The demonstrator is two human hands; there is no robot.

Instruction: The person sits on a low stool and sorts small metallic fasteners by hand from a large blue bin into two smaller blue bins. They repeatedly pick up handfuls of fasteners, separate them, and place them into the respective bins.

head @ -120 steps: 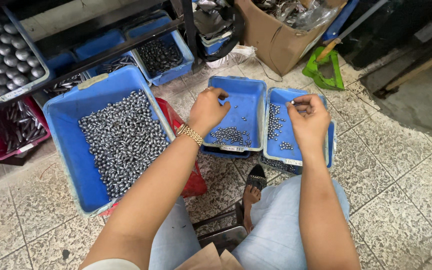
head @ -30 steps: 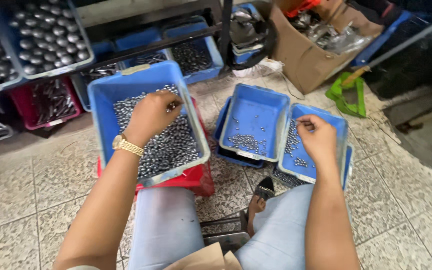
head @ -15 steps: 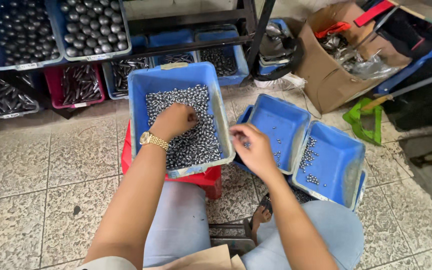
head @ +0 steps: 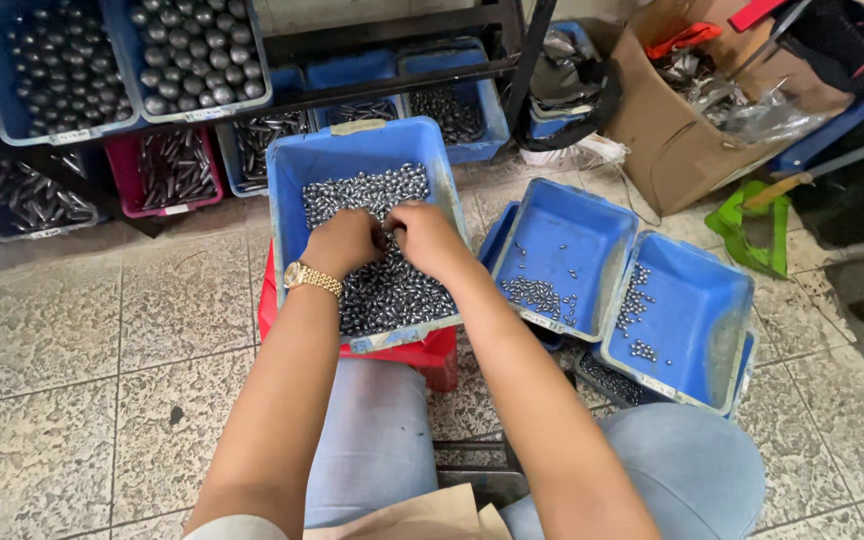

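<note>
A large blue bin (head: 352,160) full of small grey oval metal pieces (head: 392,290) rests on a red crate (head: 422,352) in front of my knees. Both hands are inside it. My left hand (head: 344,240), with a gold watch at the wrist, is curled over the pile. My right hand (head: 430,238) sits right beside it, fingers bent down into the pieces. Their fingertips meet at the pile's middle; whether either holds pieces is hidden. To the right lie two smaller blue trays (head: 572,240) (head: 692,310), each with a few pieces.
Shelving at the back holds blue and red bins (head: 202,60) of round and long metal parts. A cardboard box (head: 672,130) with bags stands at the far right, a green tool (head: 757,225) beside it. The floor is speckled tile (head: 72,400).
My right hand has moved left from the small trays into the large bin beside my left hand. The view has swung left and the large bin is now central.
</note>
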